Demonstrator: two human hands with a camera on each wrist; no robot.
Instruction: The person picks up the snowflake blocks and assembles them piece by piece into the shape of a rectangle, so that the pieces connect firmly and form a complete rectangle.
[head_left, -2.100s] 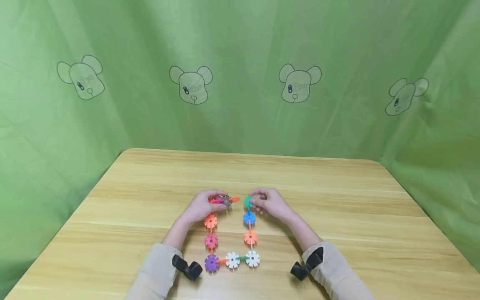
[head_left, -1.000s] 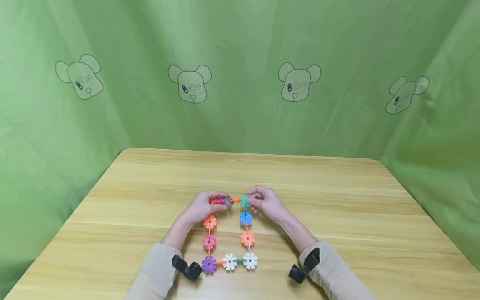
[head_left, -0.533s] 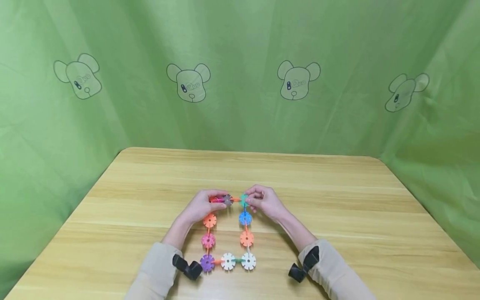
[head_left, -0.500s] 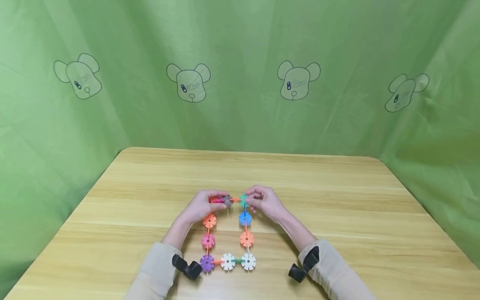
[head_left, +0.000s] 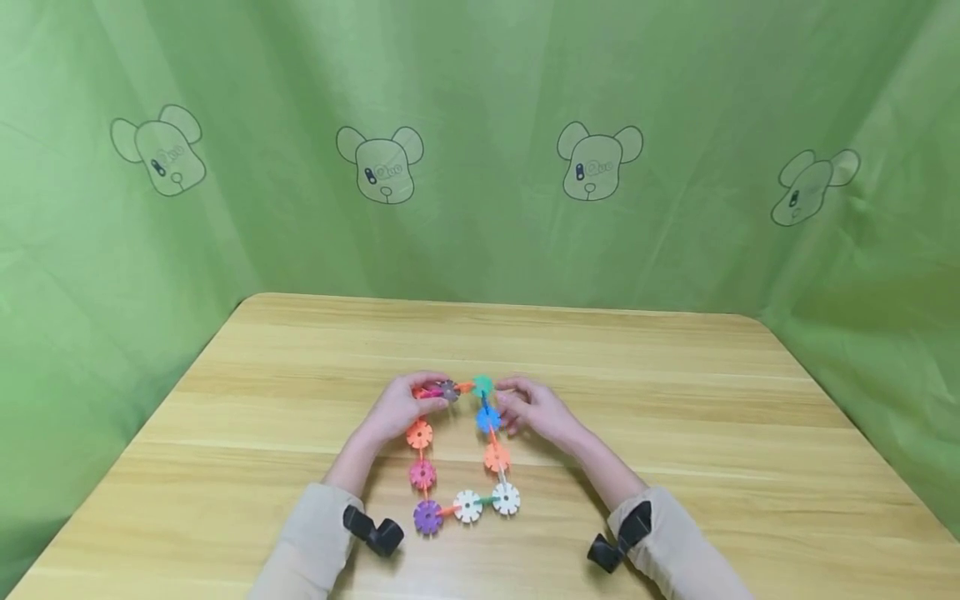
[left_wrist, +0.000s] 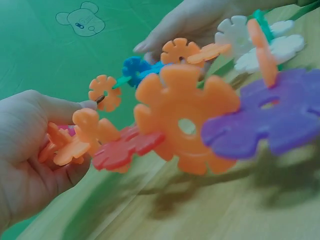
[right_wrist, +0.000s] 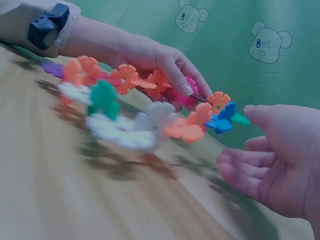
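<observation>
Slotted plastic snowflake discs are joined edge to edge in a closed, roughly rectangular loop. My left hand [head_left: 401,406] pinches its far left corner, by the dark grey disc [head_left: 449,391] and a pink one partly hidden by the fingers. At the far right corner is the green disc [head_left: 482,386], with the blue disc [head_left: 488,419] below it. My right hand [head_left: 543,412] is beside these, fingers loosely bent and holding nothing; its thumb tip is close to the green disc in the right wrist view. The purple disc [left_wrist: 295,107] and white disc [right_wrist: 120,131] hang over their shadows.
The loop is over a wood-grain table [head_left: 645,375]. A green curtain [head_left: 487,217] with printed bear heads surrounds the table's back and sides. Black wrist cameras are strapped over both sleeves [head_left: 311,533].
An orange disc in the far side has met the green disc, closing the loop's gap. Since then my right hand has let go and drawn right, while the loop has tilted and shifted upward in view.
</observation>
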